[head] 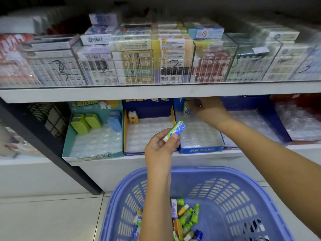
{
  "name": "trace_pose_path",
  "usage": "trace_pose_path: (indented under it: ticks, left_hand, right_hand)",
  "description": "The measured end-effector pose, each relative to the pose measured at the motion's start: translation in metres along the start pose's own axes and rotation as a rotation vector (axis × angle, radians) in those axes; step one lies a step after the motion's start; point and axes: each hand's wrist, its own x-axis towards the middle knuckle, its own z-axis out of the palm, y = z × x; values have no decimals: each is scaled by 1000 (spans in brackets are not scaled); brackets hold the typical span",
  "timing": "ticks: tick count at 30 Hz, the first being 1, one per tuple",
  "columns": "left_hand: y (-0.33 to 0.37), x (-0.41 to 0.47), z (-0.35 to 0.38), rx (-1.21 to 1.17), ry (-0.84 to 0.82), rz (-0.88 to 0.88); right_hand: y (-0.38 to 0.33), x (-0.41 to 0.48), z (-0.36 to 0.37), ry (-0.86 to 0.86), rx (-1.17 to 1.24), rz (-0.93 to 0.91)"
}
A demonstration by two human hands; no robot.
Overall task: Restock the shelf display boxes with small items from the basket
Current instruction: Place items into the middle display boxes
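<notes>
Reaching far into the blue box point(201, 150), the right hand point(207, 108) is hovering at an upright pack point(186, 108) in its far-left corner, grip too blurred to tell. The left hand point(160, 145) is pinching a second pack point(175, 130), long axis pointing far-right toward that box.

You're getting soft, even light from overhead: bright on the floor tiles point(43, 214), dimmer under the upper shelf point(156, 92). Your right hand point(206, 106) smears with motion blur back there. The frame's edges bow and go soft.
</notes>
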Motion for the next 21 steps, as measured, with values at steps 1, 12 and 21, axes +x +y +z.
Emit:
trace_pose_path:
  ticks: [1, 12, 21]
  left_hand:
    - [-2, 0, 2, 5, 20, 20]
    - [-26, -13, 25, 1075, -232, 481]
    - [-30, -11, 26, 1424, -418, 505]
  right_hand:
    - [-6, -15, -2, -42, 221, 1]
    - [3, -17, -17, 149, 384, 91]
    - [1, 26, 13, -83, 15, 9]
